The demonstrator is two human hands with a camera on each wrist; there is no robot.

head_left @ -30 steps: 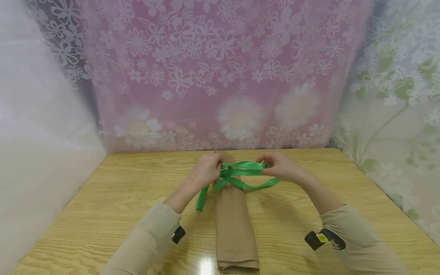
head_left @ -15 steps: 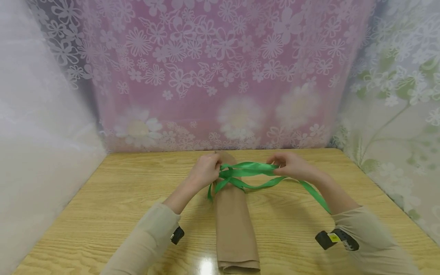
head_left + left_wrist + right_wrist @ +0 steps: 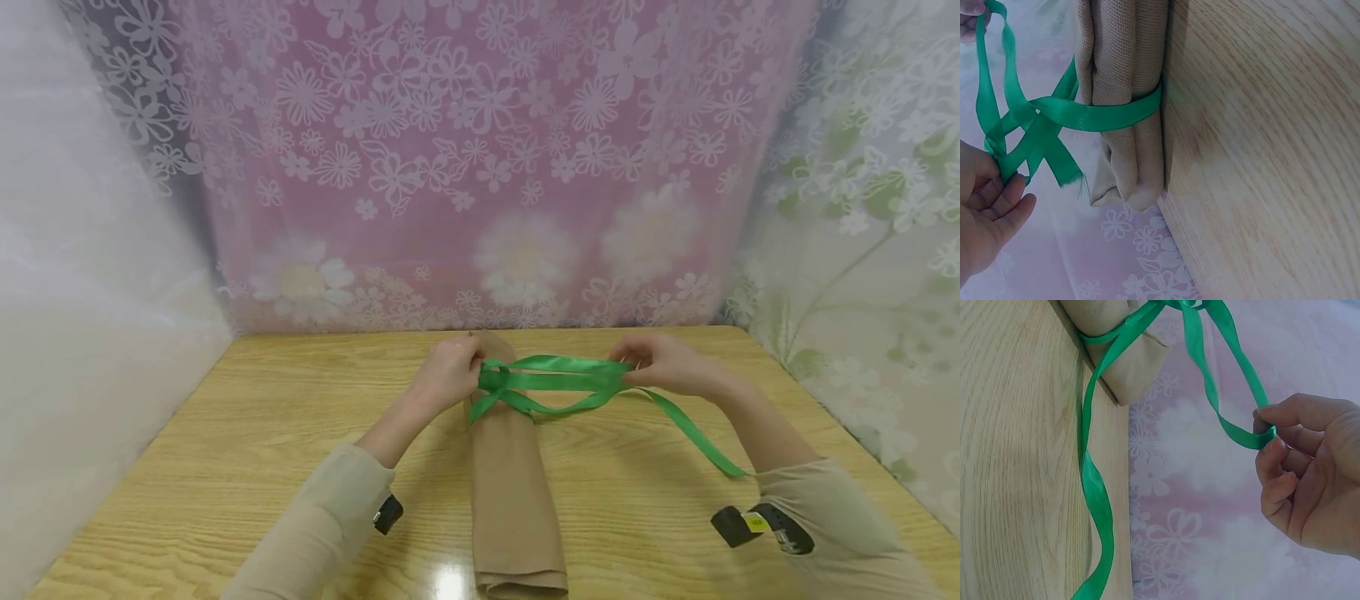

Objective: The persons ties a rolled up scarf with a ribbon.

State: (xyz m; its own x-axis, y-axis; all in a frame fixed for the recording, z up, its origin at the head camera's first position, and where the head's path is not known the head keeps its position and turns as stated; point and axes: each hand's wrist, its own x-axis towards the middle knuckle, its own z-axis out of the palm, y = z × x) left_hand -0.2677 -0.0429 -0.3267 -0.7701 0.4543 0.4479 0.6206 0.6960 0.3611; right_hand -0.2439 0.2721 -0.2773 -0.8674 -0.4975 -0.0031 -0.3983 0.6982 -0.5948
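Note:
A rolled brown cloth (image 3: 513,500) lies lengthwise on the wooden table, with a green ribbon (image 3: 1100,115) passing round it near its far end. On the cloth's left side my left hand (image 3: 450,369) pinches the ribbon at its crossing, as the left wrist view also shows. Out to the right, my right hand (image 3: 667,364) pinches the end of a ribbon loop (image 3: 1247,439) between thumb and fingers. The loop's two strands stretch across between the hands. A loose ribbon tail (image 3: 1100,512) trails past the right hand toward the right forearm. A short cut end (image 3: 1063,165) hangs by the left fingers.
The wooden table (image 3: 300,483) reaches back to a pink floral curtain (image 3: 487,167). A pale curtain (image 3: 112,250) hangs at the left, a flowered one (image 3: 862,250) at the right. Black cameras are strapped at both wrists.
My right hand has moved right, drawing the loop out longer. The tail that hung left of the cloth has slid out of sight there, and a tail now trails at the right. My left hand stays put.

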